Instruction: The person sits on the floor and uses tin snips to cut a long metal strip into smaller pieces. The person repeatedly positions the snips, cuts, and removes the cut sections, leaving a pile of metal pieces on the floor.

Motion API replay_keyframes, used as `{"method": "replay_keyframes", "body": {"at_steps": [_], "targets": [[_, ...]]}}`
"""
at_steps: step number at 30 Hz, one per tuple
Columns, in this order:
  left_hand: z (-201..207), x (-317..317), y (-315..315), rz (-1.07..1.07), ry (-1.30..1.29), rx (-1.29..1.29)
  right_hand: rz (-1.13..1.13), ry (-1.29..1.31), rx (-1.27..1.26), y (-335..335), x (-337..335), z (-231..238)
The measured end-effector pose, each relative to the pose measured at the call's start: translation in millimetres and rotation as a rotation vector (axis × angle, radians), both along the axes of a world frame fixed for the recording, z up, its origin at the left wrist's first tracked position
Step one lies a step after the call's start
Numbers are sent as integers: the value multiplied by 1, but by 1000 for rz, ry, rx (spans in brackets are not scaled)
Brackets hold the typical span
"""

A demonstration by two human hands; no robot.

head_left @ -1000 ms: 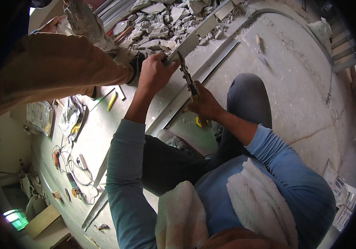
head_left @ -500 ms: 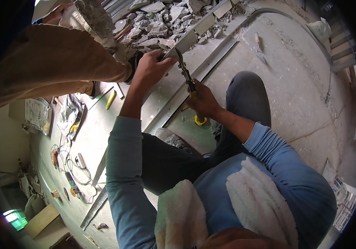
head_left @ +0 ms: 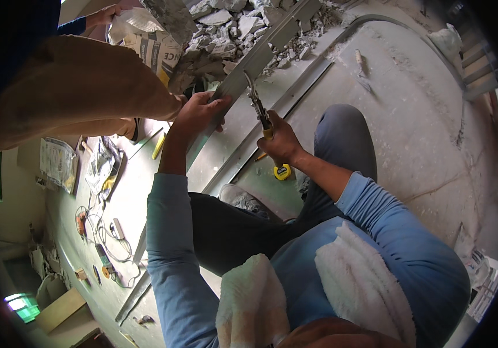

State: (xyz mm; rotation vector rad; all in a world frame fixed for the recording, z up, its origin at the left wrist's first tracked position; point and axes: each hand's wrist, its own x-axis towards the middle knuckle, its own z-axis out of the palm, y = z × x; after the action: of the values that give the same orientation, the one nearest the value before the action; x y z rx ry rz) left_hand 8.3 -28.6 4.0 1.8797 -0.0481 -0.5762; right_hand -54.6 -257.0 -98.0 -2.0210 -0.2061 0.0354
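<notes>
My left hand (head_left: 198, 116) is closed round a long grey metal channel (head_left: 234, 82), which slants up from beside my knee toward the rubble. The fingers curl under its edge, and the thumb lies on its broad face. In my right hand (head_left: 281, 140) is a pair of tin snips (head_left: 258, 109) with yellow grips, jaws pointing up beside the channel. Whether the jaws touch the metal, I cannot tell. Under the right hand a yellow tape measure (head_left: 282, 172) rests on the floor. A second metal channel (head_left: 295, 95) lies on the floor, running past my shoe.
Broken concrete (head_left: 228, 32) is heaped at the far side. To the left, a person in tan trousers (head_left: 86, 81) holds a sack (head_left: 155, 52). A trowel (head_left: 362, 72) lies to the right. Plastic bags (head_left: 103, 168), a corded grinder (head_left: 104, 261) and a yellow knife (head_left: 158, 145) lie left.
The metal channel has turned, so its broad face shows instead of its notched edge. My left hand has shifted down and left; the snips have drawn slightly away. The person's sack has come into fuller view.
</notes>
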Motion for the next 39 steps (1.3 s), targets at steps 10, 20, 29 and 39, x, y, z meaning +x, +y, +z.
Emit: {"method": "replay_keyframes", "body": {"at_steps": [10, 20, 29, 39], "targets": [[8, 7, 5, 49, 55, -72, 88, -83, 41, -5, 4, -14], [7, 6, 7, 26, 33, -33, 18, 472, 1085, -16, 27, 12], [0, 7, 6, -19, 89, -47, -7, 197, 1232, -12, 50, 57], [9, -7, 1, -29, 114, -62, 67, 280, 1270, 0, 73, 34]]}}
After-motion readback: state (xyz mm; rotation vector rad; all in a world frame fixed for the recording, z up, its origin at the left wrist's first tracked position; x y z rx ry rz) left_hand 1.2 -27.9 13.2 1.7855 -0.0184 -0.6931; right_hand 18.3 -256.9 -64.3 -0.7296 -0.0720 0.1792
